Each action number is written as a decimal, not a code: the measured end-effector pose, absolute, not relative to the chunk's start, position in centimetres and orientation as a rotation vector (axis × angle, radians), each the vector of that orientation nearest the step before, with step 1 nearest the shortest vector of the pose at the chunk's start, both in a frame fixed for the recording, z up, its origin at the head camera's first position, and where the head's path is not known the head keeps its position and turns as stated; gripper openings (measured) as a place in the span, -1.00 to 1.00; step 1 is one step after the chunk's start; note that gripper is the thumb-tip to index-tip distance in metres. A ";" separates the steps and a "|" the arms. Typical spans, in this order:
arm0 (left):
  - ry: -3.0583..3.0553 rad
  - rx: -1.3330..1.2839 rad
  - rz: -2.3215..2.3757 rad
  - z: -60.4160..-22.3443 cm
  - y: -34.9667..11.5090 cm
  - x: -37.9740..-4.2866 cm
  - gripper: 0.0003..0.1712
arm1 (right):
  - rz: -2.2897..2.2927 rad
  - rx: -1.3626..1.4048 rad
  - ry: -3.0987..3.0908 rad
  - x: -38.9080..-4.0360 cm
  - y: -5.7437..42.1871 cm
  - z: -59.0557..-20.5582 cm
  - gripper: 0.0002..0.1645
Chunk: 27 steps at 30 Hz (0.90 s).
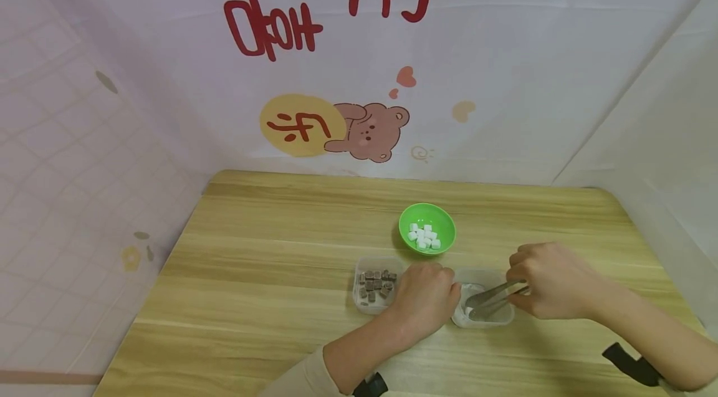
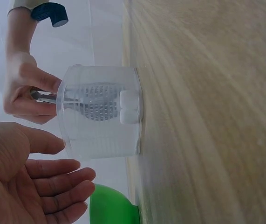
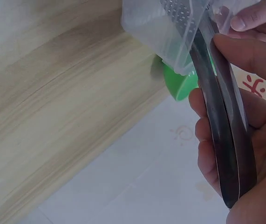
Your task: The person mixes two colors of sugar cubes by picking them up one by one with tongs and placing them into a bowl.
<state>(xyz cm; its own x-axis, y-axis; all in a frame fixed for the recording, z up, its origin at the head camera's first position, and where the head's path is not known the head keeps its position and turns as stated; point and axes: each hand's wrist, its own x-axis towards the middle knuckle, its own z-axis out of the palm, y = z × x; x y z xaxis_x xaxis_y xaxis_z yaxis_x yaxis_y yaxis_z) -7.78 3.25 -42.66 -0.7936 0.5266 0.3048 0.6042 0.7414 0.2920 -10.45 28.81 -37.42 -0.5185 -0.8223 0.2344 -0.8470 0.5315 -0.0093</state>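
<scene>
My right hand (image 1: 550, 282) grips metal tongs (image 3: 223, 126), their perforated ends down inside a clear plastic container (image 2: 100, 135). Two small white cubes (image 2: 129, 107) lie on the container's bottom, right at the tong tips. At the container's left rim is my left hand (image 1: 423, 300), with the thumb and index finger pinching its edge. In the left wrist view the other fingers of that hand are loosely bent beside the wall. Behind the container, a green bowl (image 1: 405, 232) holds several white cubes (image 1: 424, 235).
Left of my left hand stands a second clear container (image 1: 359, 306) with several brownish cubes (image 1: 377, 285), partly covered by that hand. All of it sits on a wood-grain table (image 1: 252, 297), with printed white curtains (image 1: 505, 73) behind and at both sides.
</scene>
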 end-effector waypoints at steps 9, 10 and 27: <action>-2.775 -0.888 -0.555 -42.6 3.3 -7.8 -0.51 | 0.293 1.312 -2.485 -9.8 29.8 -36.6 -0.65; -2.782 -0.885 -0.550 -42.6 3.3 -7.8 -0.51 | 0.302 1.295 -2.486 -9.7 30.0 -36.5 -0.66; -2.797 -0.881 -0.554 -42.5 3.3 -7.7 -0.51 | 0.417 1.037 -2.312 -11.2 31.0 -36.7 -0.28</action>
<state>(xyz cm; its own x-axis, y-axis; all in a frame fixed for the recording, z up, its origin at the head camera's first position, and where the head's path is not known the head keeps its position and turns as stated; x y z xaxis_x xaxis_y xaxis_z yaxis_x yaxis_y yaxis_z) -7.73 3.33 -42.51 -0.8145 0.5207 0.2558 0.5789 0.7583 0.2999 -11.20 31.03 -36.68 -0.5401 -0.5810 0.6088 -0.7572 0.6513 -0.0501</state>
